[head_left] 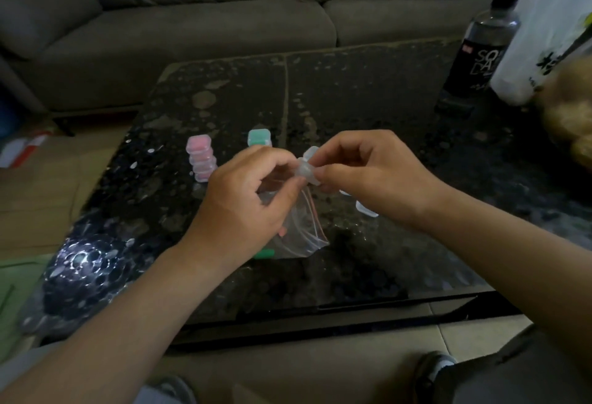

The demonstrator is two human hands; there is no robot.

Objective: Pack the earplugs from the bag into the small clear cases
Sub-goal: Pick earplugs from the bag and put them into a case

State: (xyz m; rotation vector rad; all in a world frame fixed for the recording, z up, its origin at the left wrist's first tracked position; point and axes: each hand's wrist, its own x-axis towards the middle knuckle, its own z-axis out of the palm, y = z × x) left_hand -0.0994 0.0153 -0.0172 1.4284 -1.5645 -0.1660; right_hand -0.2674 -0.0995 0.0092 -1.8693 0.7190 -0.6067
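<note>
Both hands meet over the middle of the dark table. My left hand (pixel 246 198) and my right hand (pixel 368 173) pinch one small clear case (pixel 307 170), whose lid stands open. Under my left hand lies the clear zip bag (pixel 301 230) with a green earplug (pixel 264 253) and a pink one inside. A stack of several closed cases with pink earplugs (pixel 201 158) stands to the left. One case with green earplugs (pixel 259 137) stands behind my hands. Empty clear cases (pixel 366 208) lie under my right wrist.
The speckled black table (pixel 352 89) carries a dark bottle (pixel 483 41) and a white plastic bag (pixel 544 35) at the back right. A grey sofa (pixel 192 19) stands behind it. A sheet of bubble wrap (pixel 83 269) hangs at the front left corner.
</note>
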